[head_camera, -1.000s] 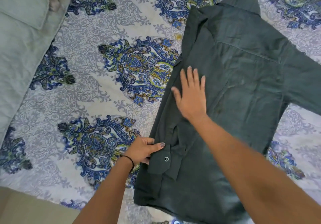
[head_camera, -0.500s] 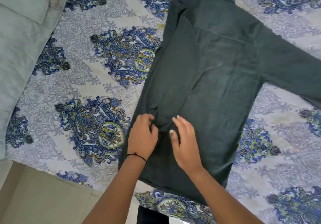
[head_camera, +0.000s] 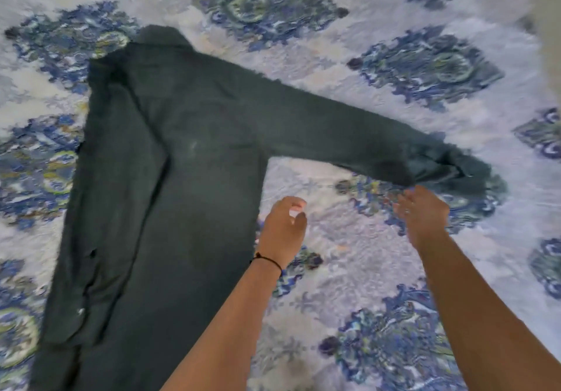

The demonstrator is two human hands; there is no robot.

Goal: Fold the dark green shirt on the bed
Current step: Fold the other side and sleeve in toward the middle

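The dark green shirt point(head_camera: 170, 184) lies back-up on the patterned bedspread point(head_camera: 349, 245), collar away from me. Its left side and sleeve are folded in over the body. The right sleeve point(head_camera: 349, 135) stretches out flat to the right, cuff at the far right. My left hand point(head_camera: 283, 226), with a black wrist band, hovers just right of the shirt's body, fingers loosely curled, holding nothing. My right hand point(head_camera: 423, 211) hovers just below the sleeve near the cuff, fingers relaxed, not gripping the cloth. The picture is blurred by motion.
The blue-and-white paisley bedspread fills the view on all sides of the shirt. A pale strip point(head_camera: 546, 11) shows at the top right corner.
Both hands left the folded left side of the shirt and moved right, towards the outstretched right sleeve. My view swung right, so the pillows and floor dropped out of sight.
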